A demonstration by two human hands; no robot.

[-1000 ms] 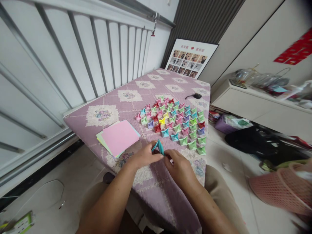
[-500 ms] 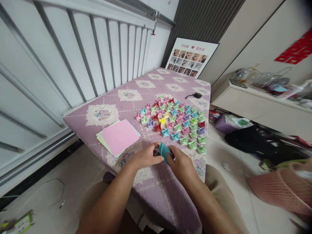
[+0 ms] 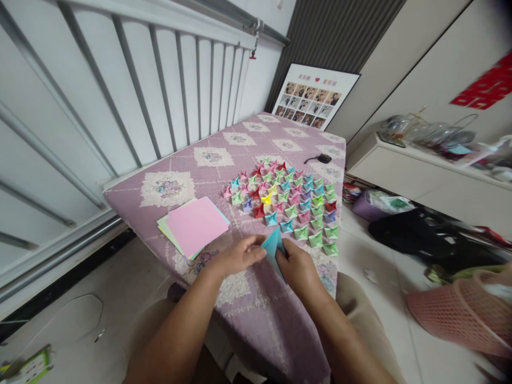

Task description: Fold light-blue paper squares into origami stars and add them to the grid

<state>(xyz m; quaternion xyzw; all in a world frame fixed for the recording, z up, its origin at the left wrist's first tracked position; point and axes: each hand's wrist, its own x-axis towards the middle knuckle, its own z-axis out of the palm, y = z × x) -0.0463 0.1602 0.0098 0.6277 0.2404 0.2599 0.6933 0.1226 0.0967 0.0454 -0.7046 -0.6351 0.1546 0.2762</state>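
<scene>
A folded sheet of blue origami paper (image 3: 272,244) is held up over the near edge of the table, its peak pointing upward. My right hand (image 3: 299,266) pinches its right side between thumb and fingers. At its left edge, my left hand (image 3: 242,256) is closed on it with thumb and fingertips; part of the grip is hidden. Just beyond my hands stand rows of small folded paper pieces (image 3: 291,212) in green, pink, blue, red, yellow and purple. To the left of them lies a stack of square coloured paper (image 3: 199,226), pink on top.
A purple patterned cloth (image 3: 172,165) covers the table. Near its far right edge lies a small black object (image 3: 323,158) with a cord or strap. White railing (image 3: 160,80) borders the left side. A pink basket (image 3: 452,309) stands on the floor at right.
The blue paper has been turned and opened wider, showing a larger, taller face. My left fingers have shifted along its left edge; my right hand keeps its hold.
</scene>
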